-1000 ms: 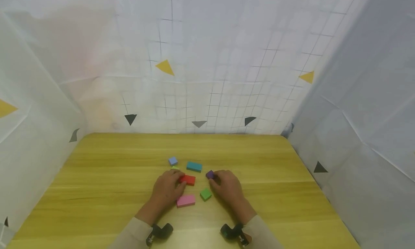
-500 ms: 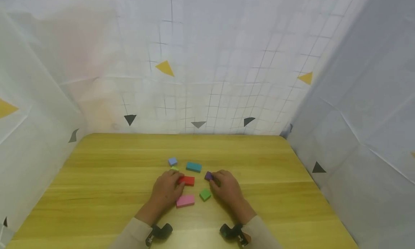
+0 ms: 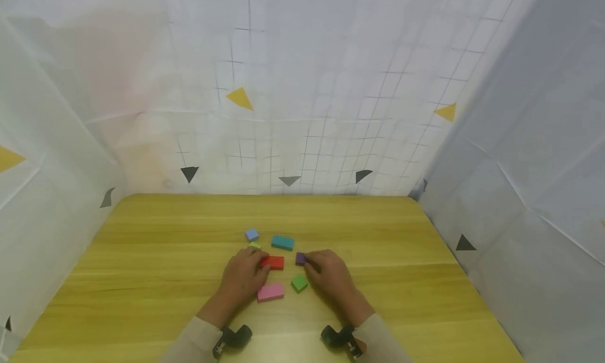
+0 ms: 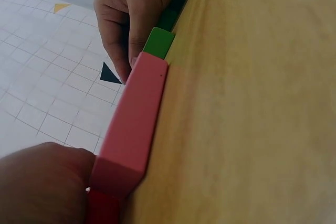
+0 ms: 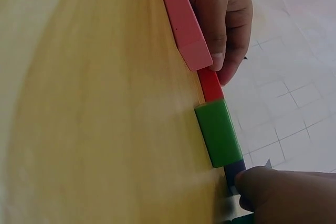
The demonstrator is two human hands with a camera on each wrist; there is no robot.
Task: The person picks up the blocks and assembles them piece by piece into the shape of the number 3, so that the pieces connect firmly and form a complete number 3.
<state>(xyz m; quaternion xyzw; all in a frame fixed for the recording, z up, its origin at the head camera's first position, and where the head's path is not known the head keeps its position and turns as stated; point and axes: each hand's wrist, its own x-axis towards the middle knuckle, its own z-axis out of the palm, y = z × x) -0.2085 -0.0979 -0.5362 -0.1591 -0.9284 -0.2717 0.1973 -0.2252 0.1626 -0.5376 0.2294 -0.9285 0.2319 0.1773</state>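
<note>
In the head view my left hand (image 3: 242, 275) holds the left end of a red block (image 3: 275, 263) between thumb and fingers. Opposite it, my right hand (image 3: 332, 272) pinches a small purple block (image 3: 300, 259), which sits a short gap to the right of the red one. A green block (image 3: 299, 283) lies just below that gap. Nearer me, by the left wrist, is a pink block (image 3: 271, 293). In the right wrist view the purple block (image 5: 234, 174) shows partly behind the green block (image 5: 219, 134), against the right fingertips.
A teal block (image 3: 282, 242) lies beyond the red one. Farther left sit a light blue block (image 3: 252, 235) and a lime block (image 3: 254, 245), partly hidden by the left hand. All rest on a wooden table (image 3: 156, 258) with white sheeting (image 3: 302, 90) behind it.
The purple block has shifted left, closer to the red block, and turned so its sides line up more squarely with it. The left hand and red block have stayed in place.
</note>
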